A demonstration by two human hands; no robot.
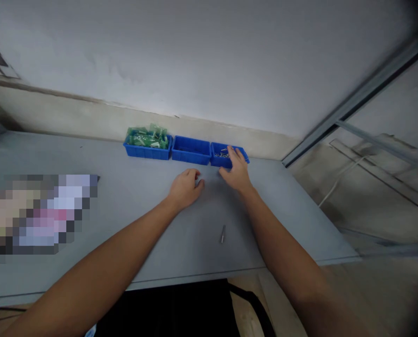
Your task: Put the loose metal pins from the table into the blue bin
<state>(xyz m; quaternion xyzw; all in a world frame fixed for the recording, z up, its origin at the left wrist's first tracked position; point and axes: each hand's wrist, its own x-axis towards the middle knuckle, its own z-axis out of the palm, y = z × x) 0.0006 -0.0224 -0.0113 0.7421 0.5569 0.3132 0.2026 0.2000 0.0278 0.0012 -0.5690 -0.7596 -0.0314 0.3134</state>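
Observation:
My right hand (237, 172) reaches over the right blue bin (222, 163), its fingers spread at the near rim and nothing visible in them. Small silvery metal parts (221, 154) lie inside that bin, partly covered by the hand. In front of the middle blue bin (191, 157), my left hand (185, 189) rests at the table, fingers loosely curled and thumb apart, with no object showing in it. Between my forearms a slim silvery metal piece (223, 234), bolt-like in shape, lies on the grey table (195, 248).
The left blue bin (147, 153) is heaped with green plastic packets (148, 138). All three bins stand in a row near the wall (181, 61). A pixelated flat item (54, 210) lies at left. A metal frame (335, 114) rises at right.

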